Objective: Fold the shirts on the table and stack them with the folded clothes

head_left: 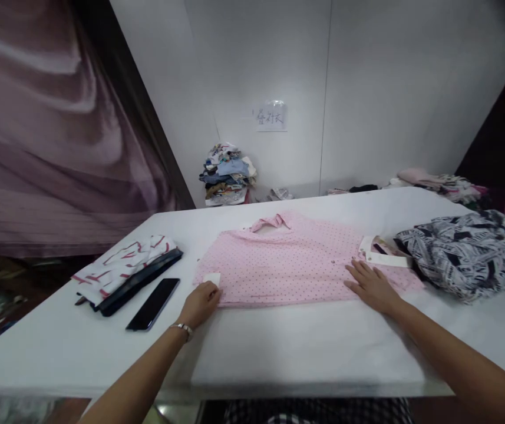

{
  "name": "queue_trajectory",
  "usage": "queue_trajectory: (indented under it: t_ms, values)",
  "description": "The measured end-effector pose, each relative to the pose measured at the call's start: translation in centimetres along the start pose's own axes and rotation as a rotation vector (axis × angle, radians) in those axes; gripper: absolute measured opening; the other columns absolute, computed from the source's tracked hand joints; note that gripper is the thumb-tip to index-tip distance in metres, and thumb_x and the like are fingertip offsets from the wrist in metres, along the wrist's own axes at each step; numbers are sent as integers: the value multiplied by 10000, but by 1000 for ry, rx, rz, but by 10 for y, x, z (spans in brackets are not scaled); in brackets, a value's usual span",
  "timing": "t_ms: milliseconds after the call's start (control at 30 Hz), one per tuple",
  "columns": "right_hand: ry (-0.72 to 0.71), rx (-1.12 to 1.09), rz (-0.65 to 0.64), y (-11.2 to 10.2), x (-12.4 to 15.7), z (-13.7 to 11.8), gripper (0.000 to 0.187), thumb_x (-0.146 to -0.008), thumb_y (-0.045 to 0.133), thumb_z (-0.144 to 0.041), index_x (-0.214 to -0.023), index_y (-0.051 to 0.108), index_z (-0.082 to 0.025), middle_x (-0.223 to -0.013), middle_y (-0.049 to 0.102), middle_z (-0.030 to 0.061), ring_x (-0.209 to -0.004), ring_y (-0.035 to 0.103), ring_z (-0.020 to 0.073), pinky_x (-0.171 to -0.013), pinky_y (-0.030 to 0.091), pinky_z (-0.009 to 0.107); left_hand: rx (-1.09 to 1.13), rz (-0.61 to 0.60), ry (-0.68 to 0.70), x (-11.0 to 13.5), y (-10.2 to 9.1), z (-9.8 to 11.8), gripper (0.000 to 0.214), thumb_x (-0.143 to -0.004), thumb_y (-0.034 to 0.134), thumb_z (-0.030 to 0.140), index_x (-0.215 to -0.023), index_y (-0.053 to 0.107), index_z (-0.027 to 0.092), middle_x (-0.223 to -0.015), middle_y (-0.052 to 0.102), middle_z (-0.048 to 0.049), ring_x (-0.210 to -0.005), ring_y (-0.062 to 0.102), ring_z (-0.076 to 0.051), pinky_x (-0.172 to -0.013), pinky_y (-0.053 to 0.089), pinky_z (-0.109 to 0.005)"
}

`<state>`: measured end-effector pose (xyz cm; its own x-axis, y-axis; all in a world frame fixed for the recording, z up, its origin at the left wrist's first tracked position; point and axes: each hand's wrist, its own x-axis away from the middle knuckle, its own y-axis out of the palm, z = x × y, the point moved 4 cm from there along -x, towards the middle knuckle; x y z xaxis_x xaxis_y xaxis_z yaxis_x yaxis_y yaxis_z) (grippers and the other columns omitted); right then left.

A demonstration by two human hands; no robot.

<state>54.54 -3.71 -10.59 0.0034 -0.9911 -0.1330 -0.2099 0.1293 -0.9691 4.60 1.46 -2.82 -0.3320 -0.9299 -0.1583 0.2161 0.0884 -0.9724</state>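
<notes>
A pink shirt (287, 259) with small dark dots lies spread on the white table, its collar (272, 222) toward the far side. My left hand (201, 303) is closed at the shirt's near left corner, beside a small white patch (212, 278) that looks like part of a cuff. The fingertips there are partly hidden. My right hand (373, 287) rests flat on the right part of the shirt, fingers spread. Just beyond it, a white buttoned cuff (385, 258) lies on the cloth.
Left of the shirt are a black phone (153, 304) and folded white, red and dark clothes (128, 271). A heap of black-and-white patterned cloth (468, 253) sits at the right. A clothes stack (228, 174) stands beyond the table (305, 353), against the wall.
</notes>
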Motion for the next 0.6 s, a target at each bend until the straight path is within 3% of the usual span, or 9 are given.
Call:
queue_trajectory:
  t_ms: [133, 233, 400, 500, 600]
  values:
    - [-14, 4, 39, 5, -1, 5, 602, -881, 341, -617, -1376, 449, -292, -1496, 330, 54, -1392, 244, 292, -1109, 211, 551, 31, -13, -69, -44, -9, 14, 282, -896, 393, 348, -730, 562, 195, -809, 628, -38, -754, 571, -167, -683, 416, -292]
    - [-15, -3, 41, 9, -2, 7, 611, -870, 343, -631, -1379, 445, -309, -1496, 326, 41, -1388, 253, 294, -1106, 217, 557, 107, -12, -95, -98, -7, 34, 281, -906, 407, 365, -937, 621, 187, -989, 653, -68, -855, 596, -176, -725, 442, -293]
    - [5, 24, 4, 12, -1, 9, 650, -855, 334, -653, -1412, 399, -324, -1510, 277, 19, -1397, 225, 292, -1112, 218, 556, 57, 21, -158, -192, 8, 56, 367, -913, 426, 320, -1229, 527, 163, -1295, 528, -128, -1141, 527, -217, -881, 427, -305]
    - [3, 36, 8, 11, 0, 9, 637, -860, 341, -645, -1421, 379, -346, -1515, 260, -3, -1404, 204, 285, -1125, 202, 542, 12, 21, -229, -232, 20, 57, 394, -890, 466, 296, -1243, 500, 124, -1304, 492, -185, -1126, 547, -253, -859, 441, -332]
    - [2, 32, 6, 9, 1, 6, 609, -882, 334, -624, -1430, 354, -359, -1521, 237, -19, -1409, 188, 270, -1138, 175, 530, -2, -1, -293, -257, 33, 55, 366, -854, 496, 208, -1200, 528, 93, -1219, 541, -228, -1045, 599, -284, -813, 460, -366]
